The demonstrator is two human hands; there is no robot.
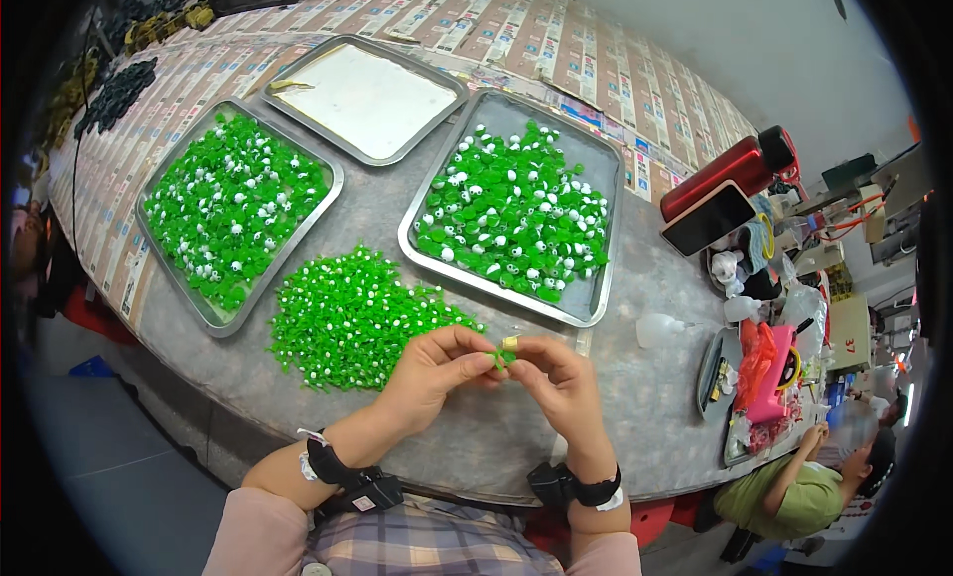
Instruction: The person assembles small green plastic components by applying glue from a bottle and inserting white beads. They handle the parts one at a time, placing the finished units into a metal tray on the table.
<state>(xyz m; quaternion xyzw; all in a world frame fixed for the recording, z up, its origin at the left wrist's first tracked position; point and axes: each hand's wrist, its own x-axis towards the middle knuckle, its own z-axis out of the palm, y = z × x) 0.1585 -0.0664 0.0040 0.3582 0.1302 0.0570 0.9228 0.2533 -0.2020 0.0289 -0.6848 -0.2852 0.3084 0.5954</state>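
My left hand (429, 376) and my right hand (562, 385) meet over the near side of the table. Between their thumbs and fingertips they pinch a small green plastic piece (503, 359), partly hidden by the fingers. Yellowish tape wraps a fingertip of my right hand. Just left of my hands lies a loose pile of small green pieces with white dots (357, 318). Beyond them, a metal tray (407, 241) holds green pieces with white, eye-like balls. A second metal tray (336, 179) at the left holds similar green and white pieces.
A metal tray with a white bottom (372, 100) sits at the back. On the right are a red bottle (720, 174), a phone (708, 219), a translucent white bulb-shaped thing (657, 330) and a pink holder (771, 378). A person in green (794, 497) sits at the far right.
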